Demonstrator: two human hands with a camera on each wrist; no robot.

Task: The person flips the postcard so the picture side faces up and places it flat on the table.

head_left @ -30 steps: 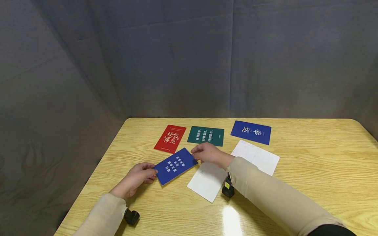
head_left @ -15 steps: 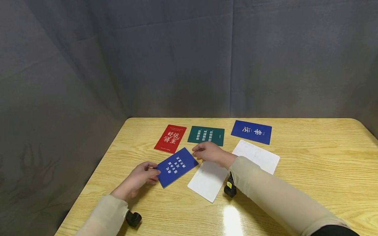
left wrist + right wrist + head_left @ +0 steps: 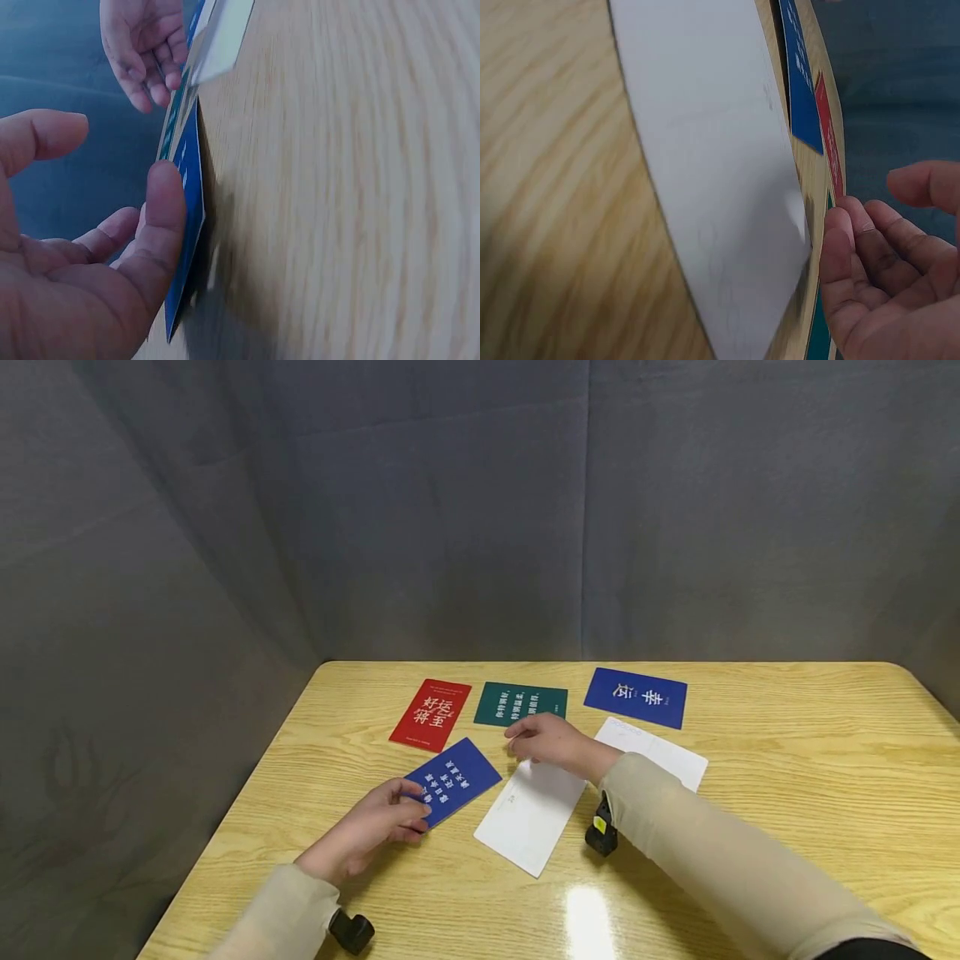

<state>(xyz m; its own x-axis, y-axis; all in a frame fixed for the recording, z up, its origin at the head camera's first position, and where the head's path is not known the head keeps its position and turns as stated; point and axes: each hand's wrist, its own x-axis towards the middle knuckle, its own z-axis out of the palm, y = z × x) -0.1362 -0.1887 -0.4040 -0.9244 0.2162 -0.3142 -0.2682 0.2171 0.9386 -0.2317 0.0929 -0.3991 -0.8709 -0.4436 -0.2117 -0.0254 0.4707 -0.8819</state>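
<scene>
In the head view a blue card (image 3: 456, 777) with white characters lies slanted at the left middle of the table. My left hand (image 3: 382, 818) reaches over its near-left end, covering that corner and part of the print. The left wrist view shows that hand's fingers spread and relaxed, one fingertip (image 3: 166, 187) overlapping the blue card's face (image 3: 192, 176). My right hand (image 3: 555, 743) is over the far end of a white-faced card (image 3: 528, 822), overlapping the green card (image 3: 517, 702) in this view. Its fingers (image 3: 836, 262) are loosely bent with nothing between them.
A red card (image 3: 431, 714) lies at the back left. Another blue card (image 3: 636, 697) is at the back right, and a second white-faced card (image 3: 667, 760) sits in front of it, partly under my right arm. Grey cloth (image 3: 450, 527) hangs behind the wooden table (image 3: 787, 760).
My left hand has slid right, farther over the blue card, which has barely moved. My right hand has drawn away from that card's far corner, up and to the right.
</scene>
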